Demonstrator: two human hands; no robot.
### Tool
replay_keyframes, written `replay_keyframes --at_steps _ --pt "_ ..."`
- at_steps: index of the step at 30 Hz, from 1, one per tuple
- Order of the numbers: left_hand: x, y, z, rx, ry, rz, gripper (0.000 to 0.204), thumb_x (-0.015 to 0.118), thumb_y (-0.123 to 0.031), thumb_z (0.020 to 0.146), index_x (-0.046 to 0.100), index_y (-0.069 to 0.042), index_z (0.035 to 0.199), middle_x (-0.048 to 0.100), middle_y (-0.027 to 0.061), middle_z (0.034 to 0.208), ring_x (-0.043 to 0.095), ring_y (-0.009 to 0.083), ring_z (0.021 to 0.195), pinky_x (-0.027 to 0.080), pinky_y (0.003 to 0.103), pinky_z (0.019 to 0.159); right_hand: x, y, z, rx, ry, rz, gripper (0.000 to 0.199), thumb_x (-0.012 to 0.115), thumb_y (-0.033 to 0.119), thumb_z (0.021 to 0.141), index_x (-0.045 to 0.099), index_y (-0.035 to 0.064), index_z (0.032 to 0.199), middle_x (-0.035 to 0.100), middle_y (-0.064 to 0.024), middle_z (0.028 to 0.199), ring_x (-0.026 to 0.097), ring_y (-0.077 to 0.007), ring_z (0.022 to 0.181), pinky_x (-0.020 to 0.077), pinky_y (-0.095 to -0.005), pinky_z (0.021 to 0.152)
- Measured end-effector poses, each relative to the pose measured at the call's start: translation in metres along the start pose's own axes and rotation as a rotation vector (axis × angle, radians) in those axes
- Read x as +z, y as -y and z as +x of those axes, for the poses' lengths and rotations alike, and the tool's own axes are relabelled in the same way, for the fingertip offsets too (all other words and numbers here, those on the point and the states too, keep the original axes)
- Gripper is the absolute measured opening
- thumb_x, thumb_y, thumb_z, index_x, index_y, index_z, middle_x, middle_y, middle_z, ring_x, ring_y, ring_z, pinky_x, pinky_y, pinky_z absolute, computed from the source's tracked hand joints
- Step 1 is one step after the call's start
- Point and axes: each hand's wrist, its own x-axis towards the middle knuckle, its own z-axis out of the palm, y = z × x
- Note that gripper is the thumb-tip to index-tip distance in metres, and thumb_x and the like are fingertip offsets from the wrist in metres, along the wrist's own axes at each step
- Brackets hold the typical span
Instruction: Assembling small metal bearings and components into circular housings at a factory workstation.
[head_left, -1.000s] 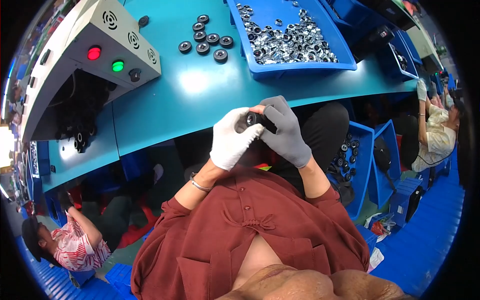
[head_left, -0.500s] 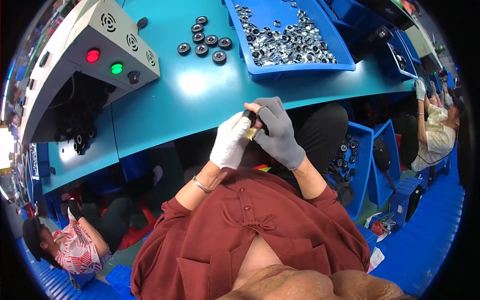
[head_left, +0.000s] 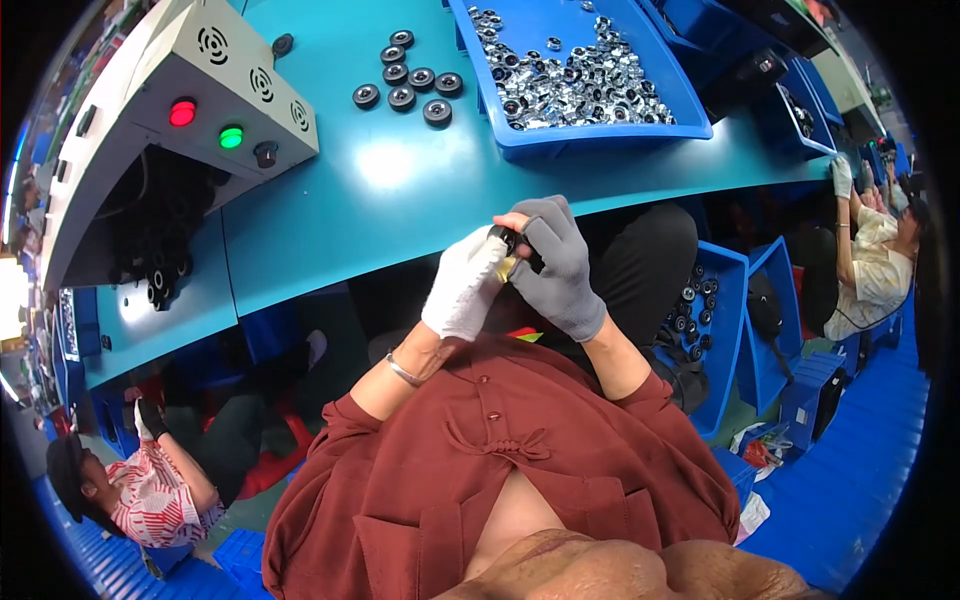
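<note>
In front of my chest, just off the table's near edge, my two gloved hands meet. My left hand (head_left: 464, 286), in a white glove, is closed on a small black wheel (head_left: 506, 237). My right hand (head_left: 560, 268), in a grey glove with bare fingertips showing, closes round the wheel's other side. Between the hands, below the wheel, a yellowish piece (head_left: 506, 270) shows; its kind cannot be made out. My fingers cover most of the wheel. Several finished-looking black wheels (head_left: 421, 79) lie loose on the teal table (head_left: 300, 235).
A blue tray (head_left: 600, 138) full of shiny metal hubs stands at the far side. Left is a white machine (head_left: 270, 110) with red and green lights. Blue bins (head_left: 735, 330) with wheels stand at my right. Co-workers sit at left (head_left: 150, 490) and right (head_left: 875, 260).
Both hands stay together, still gripping the black wheel. The wheel has tilted and shifted slightly between my fingers; my left hand has moved a little to the right.
</note>
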Motion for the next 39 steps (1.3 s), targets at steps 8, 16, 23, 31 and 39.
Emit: replay_keyframes --at_steps 8,16,23,31,39 --pt "0.002 -0.001 0.000 0.066 -0.075 0.250 0.023 0.062 -0.018 0.100 0.063 0.000 0.113 0.067 0.0034 0.097 0.058 0.0091 0.084 0.048 0.025 0.077 0.009 0.004 0.003 -0.053 -0.142 0.023 0.043 0.069 -0.004 0.066 0.067 0.0037 0.108 0.061 -0.0100 0.103 0.055 -0.0296 0.090 0.0469 -0.0363 0.079" --pt "0.014 -0.005 0.001 0.124 -0.124 0.349 0.022 0.071 -0.011 0.092 0.063 0.002 0.109 0.064 0.0010 0.092 0.055 0.0073 0.080 0.048 0.024 0.072 0.012 0.005 0.002 -0.043 -0.167 0.064 0.048 0.068 -0.006 0.067 0.066 0.0022 0.114 0.062 -0.0113 0.106 0.056 -0.0304 0.096 0.0481 -0.0365 0.082" --pt "0.022 -0.003 -0.001 0.222 -0.150 0.512 0.029 0.075 -0.008 0.088 0.064 0.003 0.112 0.066 0.0027 0.097 0.058 0.0075 0.085 0.049 0.024 0.077 0.014 -0.001 -0.004 -0.019 -0.186 0.070 0.047 0.069 -0.007 0.067 0.066 0.0011 0.113 0.062 -0.0113 0.105 0.057 -0.0290 0.097 0.0489 -0.0354 0.082" --pt "-0.001 -0.011 0.009 0.333 0.016 0.939 0.022 0.060 -0.020 0.102 0.061 0.001 0.109 0.063 0.0032 0.097 0.063 0.0147 0.086 0.053 0.032 0.078 -0.003 -0.003 0.004 0.037 -0.045 0.226 0.044 0.070 0.006 0.079 0.066 0.0018 0.122 0.062 -0.0107 0.112 0.058 -0.0253 0.104 0.0484 -0.0326 0.089" --pt "0.018 -0.025 -0.008 0.227 -0.115 0.455 0.025 0.066 -0.010 0.096 0.067 0.004 0.117 0.065 0.0040 0.094 0.062 0.0128 0.086 0.051 0.027 0.078 -0.008 0.002 -0.003 0.514 -0.029 0.591 0.035 0.055 0.005 0.098 0.058 -0.0025 0.132 0.063 -0.0012 0.109 0.057 -0.0062 0.099 0.0478 -0.0236 0.090"
